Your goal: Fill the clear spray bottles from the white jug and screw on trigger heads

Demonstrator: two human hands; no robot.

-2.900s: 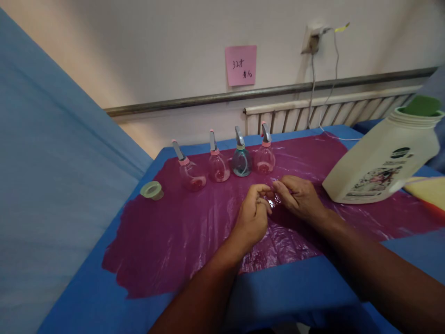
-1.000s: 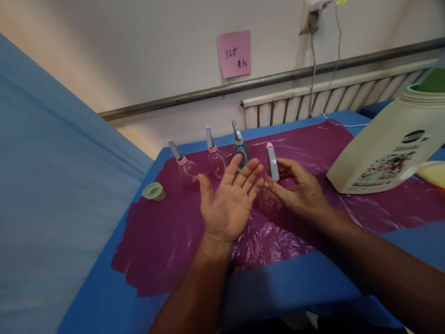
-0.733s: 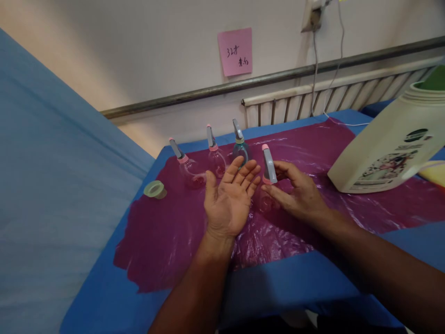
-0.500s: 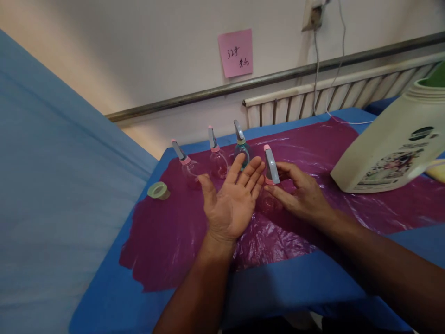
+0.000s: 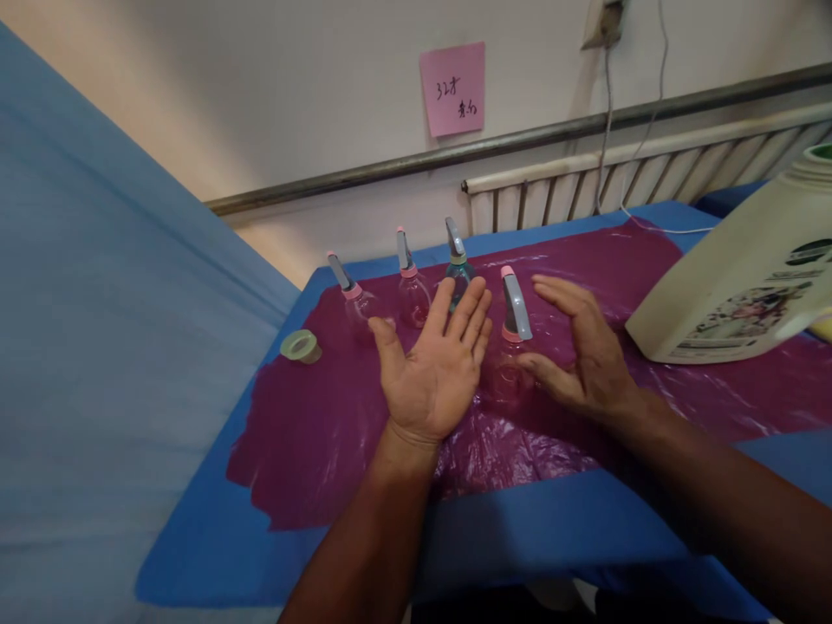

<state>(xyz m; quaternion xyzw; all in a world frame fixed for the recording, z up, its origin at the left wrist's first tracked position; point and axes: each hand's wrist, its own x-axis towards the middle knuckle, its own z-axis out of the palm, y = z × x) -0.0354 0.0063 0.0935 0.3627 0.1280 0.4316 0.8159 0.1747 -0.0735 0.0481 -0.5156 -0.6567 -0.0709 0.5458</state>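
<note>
My left hand (image 5: 434, 373) is open, palm up, with its fingers spread and nothing in it. To its right a clear spray bottle with a pink collar and grey trigger head (image 5: 516, 303) stands upright on purple plastic sheeting (image 5: 305, 451). My right hand (image 5: 581, 351) is open beside that bottle, its thumb close to the bottle's shoulder; whether it touches I cannot tell. Behind my left hand stand two more pink-collared spray bottles, one at the left (image 5: 351, 290) and one nearer the middle (image 5: 411, 282), and a teal spray bottle (image 5: 458, 269), partly hidden by my fingers.
A large cream jug (image 5: 734, 286) with a label leans at the right. A small pale green cap (image 5: 301, 347) lies at the left. Blue cloth (image 5: 195, 555) covers the table. A blue curtain (image 5: 97, 347) hangs left; a radiator (image 5: 552, 191) and cables are behind.
My right hand has opened and drawn back to the right, letting go of the near spray bottle. My left hand stays open in nearly the same place. The view has shifted slightly.
</note>
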